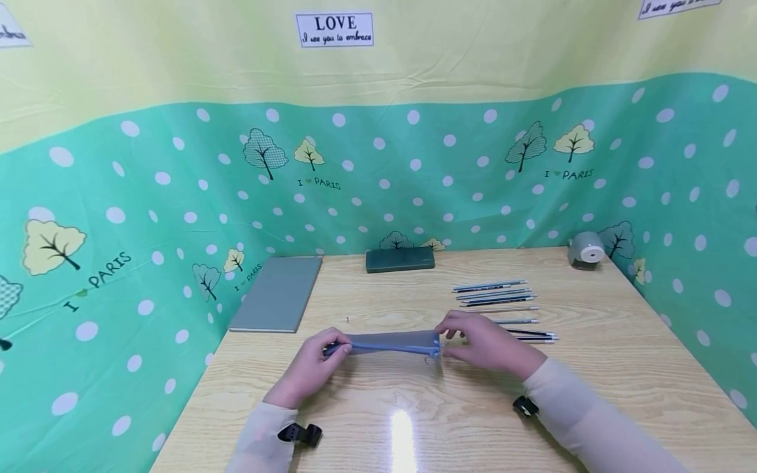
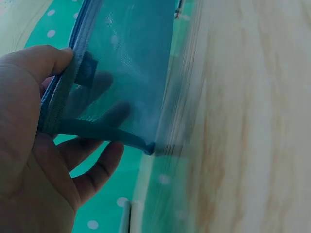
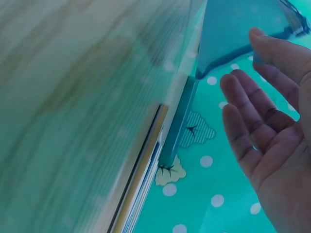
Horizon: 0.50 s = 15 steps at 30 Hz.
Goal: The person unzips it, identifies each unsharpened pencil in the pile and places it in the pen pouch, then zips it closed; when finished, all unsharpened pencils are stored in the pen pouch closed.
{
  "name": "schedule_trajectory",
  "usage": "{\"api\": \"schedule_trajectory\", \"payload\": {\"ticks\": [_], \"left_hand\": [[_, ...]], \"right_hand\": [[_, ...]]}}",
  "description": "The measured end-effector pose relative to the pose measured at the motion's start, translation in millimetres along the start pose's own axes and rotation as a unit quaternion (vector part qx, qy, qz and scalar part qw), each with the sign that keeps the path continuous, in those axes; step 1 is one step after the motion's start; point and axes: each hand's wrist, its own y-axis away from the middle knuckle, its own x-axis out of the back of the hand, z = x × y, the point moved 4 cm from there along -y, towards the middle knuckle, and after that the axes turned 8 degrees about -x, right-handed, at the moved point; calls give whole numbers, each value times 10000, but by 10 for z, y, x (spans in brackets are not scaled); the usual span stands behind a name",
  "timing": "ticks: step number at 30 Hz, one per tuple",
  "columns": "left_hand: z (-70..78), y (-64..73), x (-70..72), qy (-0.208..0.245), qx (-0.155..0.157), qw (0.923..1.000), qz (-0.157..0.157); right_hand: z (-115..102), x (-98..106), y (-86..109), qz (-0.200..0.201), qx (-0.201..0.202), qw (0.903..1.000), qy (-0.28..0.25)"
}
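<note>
A see-through blue mesh zipper pouch [image 1: 393, 340] is stretched lengthwise between both hands in the head view, its zipper edge toward the person. The left hand [image 1: 316, 361] pinches the pouch's left end. In the left wrist view, the thumb [image 2: 60, 57] lies on the zipper edge and some fingers show through the mesh. The right hand [image 1: 485, 341] is at the pouch's right end, around the zipper pull [image 1: 436, 353]. Its thumb [image 3: 265, 41] overlaps the pouch's edge in the right wrist view, with the fingers spread and loosely bent.
Several pencils [image 1: 493, 295] lie in a loose row beyond the right hand. A dark green case [image 1: 399, 260] is at the table's back edge, a grey notebook [image 1: 278, 293] at the left. A grey pencil sharpener [image 1: 585, 249] stands at the back right corner. Patterned cloth [image 1: 390, 164] surrounds the table.
</note>
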Motion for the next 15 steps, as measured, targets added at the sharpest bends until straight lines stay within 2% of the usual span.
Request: {"api": "schedule_trajectory", "payload": {"ticks": [8, 15], "left_hand": [[-79, 11, 43, 126, 524, 9979, 345], [-130, 7, 99, -3, 472, 9955, 823]], "right_hand": [[-172, -7, -144, 397, 330, 9985, -194], [-246, -2, -199, 641, 487, 9961, -354]]}}
